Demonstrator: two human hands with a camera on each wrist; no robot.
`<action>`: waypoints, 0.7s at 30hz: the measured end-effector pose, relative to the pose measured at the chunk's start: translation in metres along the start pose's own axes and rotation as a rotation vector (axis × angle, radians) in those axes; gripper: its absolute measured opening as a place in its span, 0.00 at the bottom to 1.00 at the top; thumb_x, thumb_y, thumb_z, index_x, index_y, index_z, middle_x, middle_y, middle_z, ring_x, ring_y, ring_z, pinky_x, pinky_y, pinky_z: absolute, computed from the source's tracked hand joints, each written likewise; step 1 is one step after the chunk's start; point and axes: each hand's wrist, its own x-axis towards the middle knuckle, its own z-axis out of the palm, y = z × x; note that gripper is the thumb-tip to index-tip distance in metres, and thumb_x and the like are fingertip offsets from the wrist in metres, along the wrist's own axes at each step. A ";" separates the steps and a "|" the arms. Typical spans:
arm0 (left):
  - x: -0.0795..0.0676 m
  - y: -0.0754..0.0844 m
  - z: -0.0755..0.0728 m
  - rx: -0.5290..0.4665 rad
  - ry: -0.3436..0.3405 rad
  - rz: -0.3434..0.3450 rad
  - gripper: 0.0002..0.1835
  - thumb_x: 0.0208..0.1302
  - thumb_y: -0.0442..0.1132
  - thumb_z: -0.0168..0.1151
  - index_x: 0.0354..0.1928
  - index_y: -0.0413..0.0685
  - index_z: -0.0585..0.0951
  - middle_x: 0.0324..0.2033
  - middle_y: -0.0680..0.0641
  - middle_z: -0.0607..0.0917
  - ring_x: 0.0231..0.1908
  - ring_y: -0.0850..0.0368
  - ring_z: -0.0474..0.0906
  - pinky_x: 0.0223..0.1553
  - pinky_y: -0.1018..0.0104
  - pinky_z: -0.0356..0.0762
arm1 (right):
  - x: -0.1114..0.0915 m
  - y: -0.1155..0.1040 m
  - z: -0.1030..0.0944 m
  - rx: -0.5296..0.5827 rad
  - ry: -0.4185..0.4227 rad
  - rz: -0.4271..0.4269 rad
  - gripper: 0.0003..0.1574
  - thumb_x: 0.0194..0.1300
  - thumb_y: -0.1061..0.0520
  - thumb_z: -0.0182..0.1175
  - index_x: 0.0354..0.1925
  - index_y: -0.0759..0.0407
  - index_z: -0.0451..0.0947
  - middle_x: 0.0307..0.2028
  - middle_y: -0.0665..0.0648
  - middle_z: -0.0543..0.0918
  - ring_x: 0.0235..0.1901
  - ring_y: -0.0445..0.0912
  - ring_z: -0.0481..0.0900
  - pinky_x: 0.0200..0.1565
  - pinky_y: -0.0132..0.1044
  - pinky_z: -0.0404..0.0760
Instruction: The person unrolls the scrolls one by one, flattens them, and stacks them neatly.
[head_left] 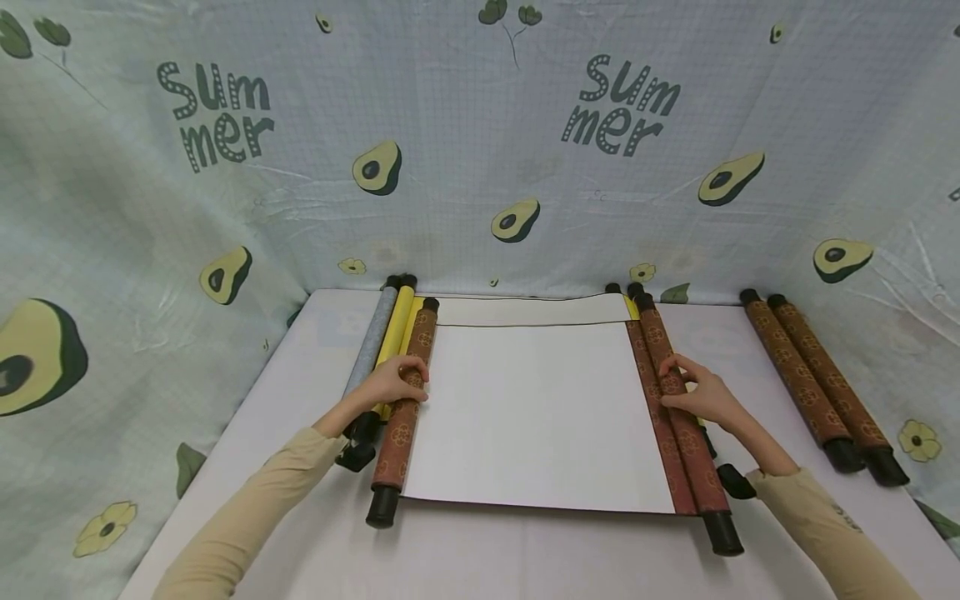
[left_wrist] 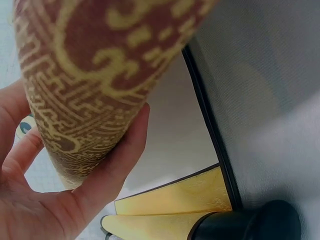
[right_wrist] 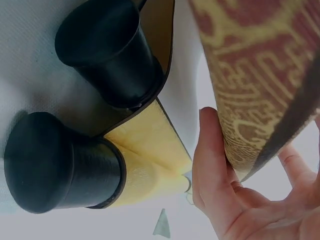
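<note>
A scroll with brown, gold-patterned backing lies partly unrolled, its white sheet (head_left: 536,408) stretched between two rollers. My left hand (head_left: 393,381) grips the left roller (head_left: 401,433) around its middle. In the left wrist view, the thumb and fingers of the left hand (left_wrist: 65,205) wrap the patterned roll (left_wrist: 85,115) from both sides. The right roller (head_left: 693,450) is held by my right hand (head_left: 702,393), thumb and fingers on either side. The right wrist view shows the right hand (right_wrist: 270,215) around that patterned roll (right_wrist: 250,100), which appears raised above the yellow material.
Under and beyond the brown scroll lies a yellow scroll (head_left: 396,329) with black end knobs (right_wrist: 95,50). A grey-blue roll (head_left: 372,333) sits at its left. Two brown patterned rolls (head_left: 798,367) lie on the right of the white table (head_left: 480,558). Avocado-printed cloth (head_left: 450,108) hangs behind.
</note>
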 end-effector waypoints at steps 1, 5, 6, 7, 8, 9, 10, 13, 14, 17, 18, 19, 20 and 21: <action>0.000 0.000 0.000 0.003 0.001 0.000 0.12 0.48 0.29 0.64 0.35 0.32 0.75 0.35 0.38 0.77 0.35 0.52 0.69 0.31 0.66 0.69 | 0.000 0.001 0.000 0.003 -0.003 0.000 0.24 0.50 0.59 0.63 0.45 0.61 0.66 0.50 0.68 0.67 0.42 0.61 0.68 0.25 0.37 0.66; 0.000 0.000 -0.001 0.007 -0.003 -0.011 0.11 0.48 0.29 0.63 0.36 0.33 0.76 0.37 0.37 0.77 0.37 0.51 0.69 0.31 0.67 0.69 | -0.001 0.002 -0.002 0.010 -0.007 0.006 0.24 0.50 0.59 0.63 0.45 0.61 0.66 0.51 0.68 0.67 0.42 0.60 0.67 0.24 0.37 0.66; 0.001 0.000 -0.001 0.005 -0.006 -0.017 0.11 0.49 0.29 0.62 0.36 0.33 0.76 0.37 0.36 0.77 0.36 0.52 0.69 0.31 0.67 0.68 | -0.001 0.003 -0.002 0.007 -0.005 0.007 0.24 0.50 0.59 0.63 0.45 0.61 0.66 0.51 0.68 0.67 0.42 0.60 0.67 0.24 0.37 0.66; 0.001 0.000 -0.001 0.004 -0.010 -0.019 0.11 0.49 0.29 0.62 0.36 0.33 0.76 0.38 0.36 0.77 0.36 0.52 0.69 0.31 0.67 0.68 | -0.001 0.003 -0.002 0.006 -0.004 0.007 0.24 0.51 0.59 0.63 0.45 0.61 0.66 0.51 0.68 0.67 0.42 0.61 0.68 0.24 0.37 0.66; 0.001 -0.001 -0.001 0.001 -0.013 -0.024 0.10 0.49 0.29 0.61 0.36 0.33 0.76 0.38 0.36 0.77 0.35 0.53 0.69 0.31 0.67 0.68 | -0.002 0.003 -0.003 0.004 -0.003 0.008 0.24 0.51 0.59 0.63 0.45 0.61 0.66 0.51 0.68 0.67 0.43 0.61 0.68 0.25 0.37 0.66; 0.001 -0.001 -0.002 -0.005 -0.017 -0.032 0.10 0.50 0.29 0.61 0.36 0.34 0.76 0.38 0.37 0.77 0.34 0.53 0.69 0.31 0.67 0.68 | -0.002 0.004 -0.003 0.002 -0.002 0.007 0.24 0.51 0.59 0.63 0.45 0.61 0.66 0.51 0.68 0.67 0.43 0.61 0.68 0.25 0.37 0.67; 0.002 -0.002 -0.002 -0.013 -0.021 -0.032 0.10 0.50 0.30 0.61 0.36 0.34 0.76 0.38 0.37 0.77 0.33 0.54 0.69 0.30 0.66 0.69 | -0.002 0.004 -0.003 0.000 -0.001 0.007 0.24 0.51 0.59 0.63 0.45 0.61 0.66 0.51 0.68 0.67 0.43 0.62 0.68 0.25 0.37 0.67; 0.003 -0.005 -0.003 -0.034 -0.033 -0.005 0.09 0.51 0.33 0.61 0.34 0.37 0.77 0.36 0.39 0.78 0.30 0.54 0.70 0.28 0.65 0.69 | -0.002 0.005 -0.004 0.003 -0.003 0.004 0.24 0.51 0.58 0.63 0.45 0.61 0.66 0.51 0.68 0.67 0.43 0.61 0.69 0.25 0.37 0.67; 0.007 -0.014 -0.003 -0.048 -0.036 0.040 0.08 0.51 0.36 0.62 0.33 0.42 0.77 0.34 0.43 0.78 0.28 0.56 0.69 0.26 0.66 0.68 | -0.002 0.006 -0.004 0.001 -0.002 0.004 0.24 0.51 0.58 0.63 0.45 0.61 0.66 0.51 0.68 0.67 0.43 0.62 0.69 0.25 0.37 0.67; 0.006 -0.016 -0.005 -0.051 -0.036 0.081 0.07 0.50 0.40 0.63 0.30 0.45 0.77 0.31 0.46 0.78 0.28 0.56 0.69 0.27 0.66 0.68 | -0.002 0.007 -0.004 -0.010 0.001 0.002 0.24 0.51 0.58 0.63 0.45 0.61 0.66 0.52 0.68 0.67 0.46 0.65 0.68 0.28 0.38 0.67; 0.006 -0.015 -0.005 -0.042 -0.030 0.076 0.07 0.50 0.39 0.63 0.30 0.45 0.77 0.31 0.46 0.78 0.29 0.56 0.69 0.28 0.66 0.68 | -0.002 0.008 -0.004 -0.014 0.002 0.002 0.24 0.51 0.58 0.63 0.45 0.61 0.66 0.53 0.68 0.67 0.48 0.66 0.68 0.29 0.38 0.68; 0.005 -0.014 -0.005 -0.036 -0.024 0.067 0.07 0.50 0.39 0.63 0.30 0.44 0.77 0.31 0.45 0.78 0.30 0.55 0.69 0.29 0.66 0.67 | -0.002 0.008 -0.005 -0.018 0.002 0.000 0.24 0.51 0.58 0.63 0.45 0.61 0.66 0.54 0.69 0.66 0.49 0.67 0.67 0.30 0.39 0.69; 0.005 -0.013 -0.005 -0.030 -0.019 0.061 0.07 0.51 0.38 0.62 0.31 0.42 0.77 0.32 0.44 0.78 0.31 0.55 0.69 0.29 0.67 0.67 | -0.002 0.008 -0.005 -0.021 0.003 -0.001 0.24 0.51 0.58 0.63 0.45 0.61 0.66 0.54 0.69 0.66 0.50 0.69 0.66 0.31 0.40 0.69; 0.000 -0.002 -0.005 -0.010 -0.013 0.019 0.08 0.51 0.36 0.62 0.31 0.38 0.76 0.33 0.40 0.78 0.32 0.54 0.69 0.31 0.66 0.68 | -0.002 0.008 -0.005 -0.019 0.002 -0.003 0.23 0.51 0.58 0.63 0.45 0.61 0.66 0.55 0.69 0.66 0.50 0.69 0.65 0.31 0.40 0.70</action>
